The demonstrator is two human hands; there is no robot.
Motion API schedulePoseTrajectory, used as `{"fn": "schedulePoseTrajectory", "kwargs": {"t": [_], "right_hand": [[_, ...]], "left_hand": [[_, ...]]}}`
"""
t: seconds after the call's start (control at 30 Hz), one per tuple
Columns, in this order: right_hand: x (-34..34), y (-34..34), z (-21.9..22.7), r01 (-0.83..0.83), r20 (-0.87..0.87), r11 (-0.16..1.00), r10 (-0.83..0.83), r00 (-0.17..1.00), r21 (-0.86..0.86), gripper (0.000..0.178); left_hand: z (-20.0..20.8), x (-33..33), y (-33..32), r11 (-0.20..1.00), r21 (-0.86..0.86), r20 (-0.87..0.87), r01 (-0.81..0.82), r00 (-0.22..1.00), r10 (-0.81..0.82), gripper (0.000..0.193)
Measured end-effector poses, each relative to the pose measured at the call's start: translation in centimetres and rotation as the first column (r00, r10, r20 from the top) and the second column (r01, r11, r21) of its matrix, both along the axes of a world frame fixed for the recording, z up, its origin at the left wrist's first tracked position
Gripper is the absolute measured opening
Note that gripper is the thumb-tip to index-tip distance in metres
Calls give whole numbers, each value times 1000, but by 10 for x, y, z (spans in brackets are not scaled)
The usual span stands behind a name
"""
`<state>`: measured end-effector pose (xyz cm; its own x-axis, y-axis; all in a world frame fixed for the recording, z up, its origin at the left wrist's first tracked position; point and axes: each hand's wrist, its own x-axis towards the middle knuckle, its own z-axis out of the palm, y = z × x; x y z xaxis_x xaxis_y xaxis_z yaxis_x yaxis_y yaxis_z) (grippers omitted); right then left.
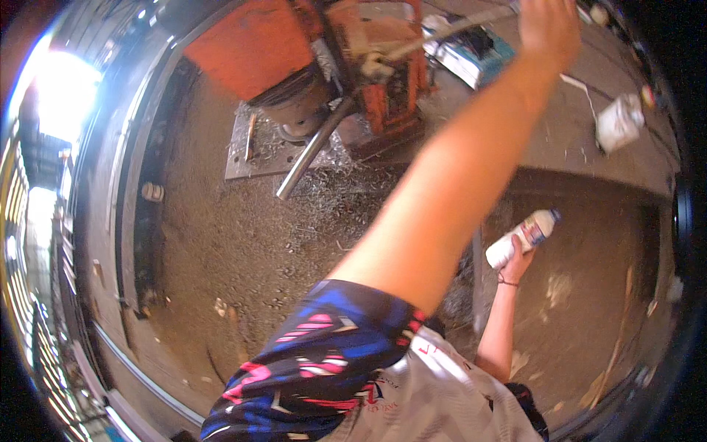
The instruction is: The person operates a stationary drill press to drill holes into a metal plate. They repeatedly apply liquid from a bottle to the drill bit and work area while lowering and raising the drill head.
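My left hand (549, 31), at the top right with its fingers partly cut off by the picture's edge, is closed at the outer end of a long metal lever (456, 28). That lever runs from the hub (376, 66) of an orange machine (254, 48) that looks like a drill press. A second bare metal rod (313, 152) slants down from the same hub. Lower right, my right hand (518, 264) is wrapped round a white plastic bottle (513, 247) with a coloured label and dark cap, held tilted. My left forearm crosses the middle of the view.
Metal shavings (331, 184) cover the machine's base plate (237, 158) and the ground beside it. A white container (620, 124) stands on the brown surface at right. A blue-and-white box (471, 59) with dark stuff on it lies behind my forearm. A small white cup-like thing (152, 192) sits at left.
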<state>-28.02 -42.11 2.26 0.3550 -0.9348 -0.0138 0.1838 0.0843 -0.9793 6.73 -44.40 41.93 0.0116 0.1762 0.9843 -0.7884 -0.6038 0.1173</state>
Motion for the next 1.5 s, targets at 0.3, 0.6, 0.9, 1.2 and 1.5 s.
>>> {"fn": "schedulePoseTrajectory", "kwargs": {"t": [0.3, 0.6, 0.9, 1.2, 1.5], "right_hand": [[121, -123, 80, -55, 41, 937, 73, 996, -344, 63], [223, -204, 8, -85, -262, 876, -48, 964, -474, 83], [234, -179, 11, -251, -237, 853, 155, 959, -457, 83], [306, -51, 115, -141, 16, 894, 163, 987, -425, 37], [528, -22, 206, -992, 176, 126, 977, 122, -12, 52]], "left_hand": [[-226, -48, -20, 604, 731, -458, 316, 884, 91, 87], [-348, -64, 114, 114, 802, -594, 587, 758, 271, 94], [-340, -67, 109, 93, 779, -617, 620, 732, 289, 84], [-339, -62, 116, 59, 737, -646, 673, 677, 352, 76], [-340, -65, 103, 26, 702, -675, 712, 652, 346, 74]]}}
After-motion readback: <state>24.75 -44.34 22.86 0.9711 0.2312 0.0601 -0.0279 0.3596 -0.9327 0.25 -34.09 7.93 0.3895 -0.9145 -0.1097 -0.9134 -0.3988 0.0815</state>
